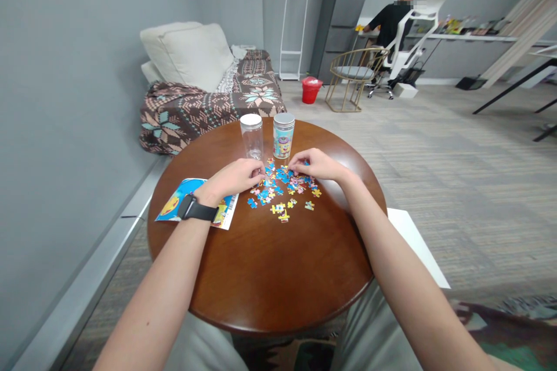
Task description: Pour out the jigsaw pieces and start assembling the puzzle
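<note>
A loose pile of jigsaw puzzle pieces (278, 182), mostly blue with some pink and yellow, lies on a round brown table (278, 266). At the pile's left edge is my left hand (237, 177), fingers bent and drawn together; what lies under the fingertips is hidden. My right hand (315, 163) reaches in from the right, thumb and fingers closed low over the pieces, and anything between them is too small to make out. Several yellow pieces (281, 210) lie on the near side. Beneath my left wrist is a printed picture sheet (228, 214), partly covered.
Behind the pile stand a clear jar (252, 139) with a white lid and a cartoon-printed jar (284, 138). A sofa (209, 98) with a patterned cover is beyond the table. Farther back are a red bin (310, 91), a gold-framed chair (354, 72) and a person (387, 23) at a counter.
</note>
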`<state>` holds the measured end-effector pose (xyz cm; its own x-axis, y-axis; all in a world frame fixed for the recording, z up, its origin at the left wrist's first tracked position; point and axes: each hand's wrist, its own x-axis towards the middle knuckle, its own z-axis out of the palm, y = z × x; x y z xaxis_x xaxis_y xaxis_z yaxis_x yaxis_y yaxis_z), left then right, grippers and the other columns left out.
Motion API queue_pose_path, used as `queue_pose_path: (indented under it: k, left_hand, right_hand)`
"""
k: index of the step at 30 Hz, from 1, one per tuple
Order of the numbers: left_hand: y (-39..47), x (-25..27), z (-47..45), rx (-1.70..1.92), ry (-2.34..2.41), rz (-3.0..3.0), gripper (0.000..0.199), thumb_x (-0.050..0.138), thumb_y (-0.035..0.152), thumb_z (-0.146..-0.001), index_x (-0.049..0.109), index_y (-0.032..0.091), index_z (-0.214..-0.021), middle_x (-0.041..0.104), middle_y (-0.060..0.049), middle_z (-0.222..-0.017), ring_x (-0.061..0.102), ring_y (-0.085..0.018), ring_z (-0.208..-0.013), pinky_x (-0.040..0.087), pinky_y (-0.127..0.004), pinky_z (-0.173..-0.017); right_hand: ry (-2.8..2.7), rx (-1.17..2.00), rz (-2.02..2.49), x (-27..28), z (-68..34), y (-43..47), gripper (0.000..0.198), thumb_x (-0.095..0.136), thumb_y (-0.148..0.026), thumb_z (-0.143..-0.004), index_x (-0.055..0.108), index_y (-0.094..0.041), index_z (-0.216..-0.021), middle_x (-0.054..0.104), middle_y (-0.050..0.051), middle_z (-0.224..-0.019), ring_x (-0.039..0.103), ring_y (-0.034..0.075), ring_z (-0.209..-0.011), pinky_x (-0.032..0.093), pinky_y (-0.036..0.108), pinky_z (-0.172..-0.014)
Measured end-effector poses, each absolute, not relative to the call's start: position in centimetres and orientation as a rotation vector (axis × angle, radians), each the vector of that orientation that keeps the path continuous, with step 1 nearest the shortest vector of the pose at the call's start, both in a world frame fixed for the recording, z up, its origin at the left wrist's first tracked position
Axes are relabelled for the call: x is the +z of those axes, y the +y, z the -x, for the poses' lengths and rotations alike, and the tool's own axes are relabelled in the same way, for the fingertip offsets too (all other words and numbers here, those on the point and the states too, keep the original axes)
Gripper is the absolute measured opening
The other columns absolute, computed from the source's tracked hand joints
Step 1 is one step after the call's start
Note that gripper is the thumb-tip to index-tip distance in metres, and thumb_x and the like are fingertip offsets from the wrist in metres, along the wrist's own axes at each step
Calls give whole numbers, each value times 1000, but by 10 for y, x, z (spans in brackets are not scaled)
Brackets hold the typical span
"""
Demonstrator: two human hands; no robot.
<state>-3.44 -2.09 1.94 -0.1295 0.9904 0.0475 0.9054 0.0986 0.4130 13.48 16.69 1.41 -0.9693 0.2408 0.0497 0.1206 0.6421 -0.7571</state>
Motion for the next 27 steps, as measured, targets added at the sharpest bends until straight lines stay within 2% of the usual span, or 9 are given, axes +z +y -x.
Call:
queue_pose_path:
  k: [7, 13, 16, 20, 27]
  left_hand:
    - [-20, 21, 33, 482, 2144, -1918, 22, 48, 33, -85, 63, 18, -83, 62, -3, -74, 54, -15, -64, 37, -26, -60]
    - [-19, 18, 36, 464, 2145, -1936, 22, 46, 33, -86, 62, 18, -84, 63, -2, -75, 55, -15, -66, 38, -26, -62]
    - [-18, 16, 38, 464, 2140, -1942, 21, 46, 33, -87, 62, 19, -84, 63, -2, -75, 55, -15, -66, 38, -26, -62]
    - [-18, 15, 39, 473, 2126, -1928, 23, 46, 36, -87, 61, 19, -83, 63, -2, -74, 55, -15, -65, 38, -25, -61]
    - [-18, 16, 39, 476, 2130, -1925, 22, 47, 34, -86, 62, 19, -81, 63, -2, -72, 54, -15, -63, 37, -25, -59]
  right_hand:
    - [-2628, 923, 457, 4, -135, 186, 22, 56, -28, -81, 73, -13, -85, 65, 1, -68, 54, 11, -63, 39, 22, -62]
    - [-2544, 717, 719, 1, -136, 195, 19, 55, -19, -81, 74, -15, -85, 72, 6, -81, 61, 15, -73, 45, 25, -71]
    - [-2499, 706, 807, 1, -138, 199, 24, 52, -8, -78, 74, -15, -87, 74, 8, -90, 64, 17, -80, 48, 26, -77]
    - [-2507, 787, 809, 2, -140, 200, 35, 49, 2, -70, 73, -13, -90, 74, 8, -91, 66, 17, -82, 49, 25, -77]
    - [-2626, 753, 732, 6, -144, 200, 30, 53, -1, -73, 74, -13, -91, 74, 8, -87, 66, 16, -78, 49, 24, -75]
